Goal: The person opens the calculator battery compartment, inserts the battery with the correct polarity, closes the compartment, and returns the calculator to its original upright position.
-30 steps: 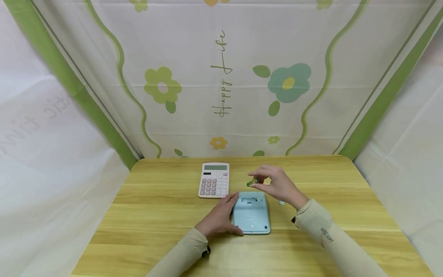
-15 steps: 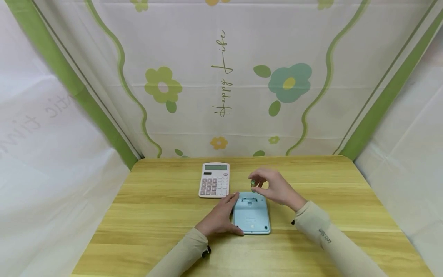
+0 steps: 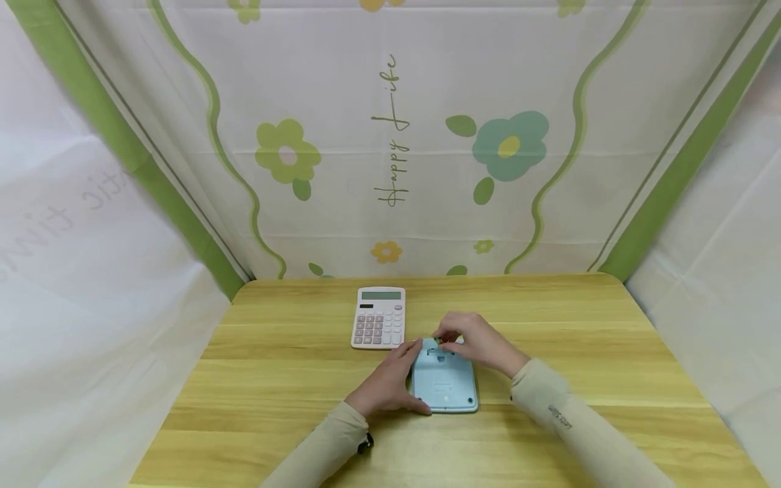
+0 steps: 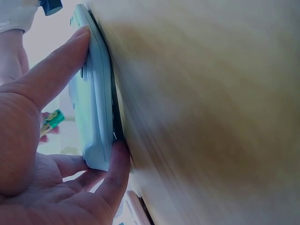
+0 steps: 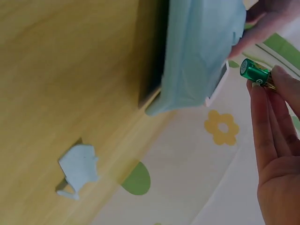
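Observation:
A light blue calculator (image 3: 444, 388) lies back side up on the table, its slot-like battery compartment (image 3: 433, 352) uncovered near the far end. My left hand (image 3: 388, 385) grips its left side, thumb at the near corner and fingers by the far corner. In the left wrist view that thumb (image 4: 61, 65) presses the calculator's edge. Over the far end of the calculator, my right hand (image 3: 478, 339) pinches a small green battery (image 5: 257, 71) between thumb and fingertips. The battery is tilted close above the compartment, partly hidden by the fingers in the head view.
A pink-and-white calculator (image 3: 378, 318) lies face up just behind and left of the blue one. The small light blue battery cover (image 5: 79, 164) rests on the wooden table (image 3: 274, 379). A floral curtain (image 3: 342, 203) hangs behind the table's far edge.
My right hand has turned the battery and lowered it toward the blue calculator's compartment. The left hand keeps its grip, and the calculator has barely shifted.

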{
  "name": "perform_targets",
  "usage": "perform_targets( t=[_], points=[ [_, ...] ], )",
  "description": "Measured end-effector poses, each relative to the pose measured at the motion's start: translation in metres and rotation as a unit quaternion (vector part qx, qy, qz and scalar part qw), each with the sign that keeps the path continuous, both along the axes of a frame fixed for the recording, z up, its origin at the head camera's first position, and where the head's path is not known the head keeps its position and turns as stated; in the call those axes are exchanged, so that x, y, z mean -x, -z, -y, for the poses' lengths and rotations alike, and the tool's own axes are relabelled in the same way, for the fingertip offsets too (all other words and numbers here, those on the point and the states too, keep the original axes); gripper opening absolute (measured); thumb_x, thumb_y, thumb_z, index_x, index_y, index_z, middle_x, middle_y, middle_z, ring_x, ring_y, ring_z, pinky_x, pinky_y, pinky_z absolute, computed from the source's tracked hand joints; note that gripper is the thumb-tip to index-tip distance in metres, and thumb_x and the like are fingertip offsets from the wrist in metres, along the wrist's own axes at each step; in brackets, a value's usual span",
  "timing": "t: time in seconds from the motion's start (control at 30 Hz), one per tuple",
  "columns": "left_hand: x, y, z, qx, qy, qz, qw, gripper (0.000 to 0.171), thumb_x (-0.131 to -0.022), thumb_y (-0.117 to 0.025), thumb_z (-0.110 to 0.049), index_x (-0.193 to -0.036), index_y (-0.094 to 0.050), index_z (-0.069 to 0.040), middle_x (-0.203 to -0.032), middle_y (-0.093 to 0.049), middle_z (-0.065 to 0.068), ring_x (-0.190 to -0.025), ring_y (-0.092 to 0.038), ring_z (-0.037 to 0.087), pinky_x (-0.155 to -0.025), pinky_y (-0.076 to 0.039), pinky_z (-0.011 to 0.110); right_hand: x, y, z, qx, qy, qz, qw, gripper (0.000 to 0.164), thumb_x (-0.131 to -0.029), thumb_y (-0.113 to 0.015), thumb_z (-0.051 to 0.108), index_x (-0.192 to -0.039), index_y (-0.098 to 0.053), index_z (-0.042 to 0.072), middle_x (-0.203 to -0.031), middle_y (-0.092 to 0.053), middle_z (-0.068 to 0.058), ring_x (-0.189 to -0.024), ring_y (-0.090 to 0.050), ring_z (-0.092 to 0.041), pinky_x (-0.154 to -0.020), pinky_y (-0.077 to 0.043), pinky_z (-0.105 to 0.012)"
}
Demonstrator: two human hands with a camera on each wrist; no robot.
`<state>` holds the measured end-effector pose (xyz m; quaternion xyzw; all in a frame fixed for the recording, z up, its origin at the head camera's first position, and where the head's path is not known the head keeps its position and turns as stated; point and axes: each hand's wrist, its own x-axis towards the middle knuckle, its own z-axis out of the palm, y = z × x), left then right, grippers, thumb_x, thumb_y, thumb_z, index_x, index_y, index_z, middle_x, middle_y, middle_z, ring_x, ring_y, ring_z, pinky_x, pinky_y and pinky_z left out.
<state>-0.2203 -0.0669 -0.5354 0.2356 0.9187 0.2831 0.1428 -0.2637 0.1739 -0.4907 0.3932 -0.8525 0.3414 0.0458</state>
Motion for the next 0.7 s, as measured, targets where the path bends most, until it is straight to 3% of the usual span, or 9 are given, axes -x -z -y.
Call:
perform_targets(
  t=[0.33,0.7],
  points=[
    [0.001,-0.001,-0.001,0.004,0.006,-0.007,0.9999,0.131,-0.069,-0.095,-0.053,-0.167,-0.018,-0.013,-0.168,-0.029,0.005,-0.151,-0.036,0.024,-0.122,-0.039,0.045,0.0,0.014,0.008,-0.056,-0.008,-0.038,0.998,0.016,-0.088,-0.081,0.005,-0.103,-0.079,0.011,-0.098,-0.074,0.0,-0.087,-0.068,-0.008,-0.076,-0.06,-0.024],
    [-0.001,-0.003,0.0,0.008,0.006,-0.008,0.9999,0.132,-0.068,-0.094,-0.056,-0.167,-0.018,-0.012,-0.168,-0.03,0.005,-0.151,-0.036,0.025,-0.122,-0.039,0.046,-0.003,0.014,0.012,-0.101,-0.01,-0.055,0.993,0.017,-0.09,-0.08,0.008,-0.106,-0.08,0.013,-0.098,-0.072,0.003,-0.085,-0.067,-0.006,-0.076,-0.059,-0.022]
  ],
)
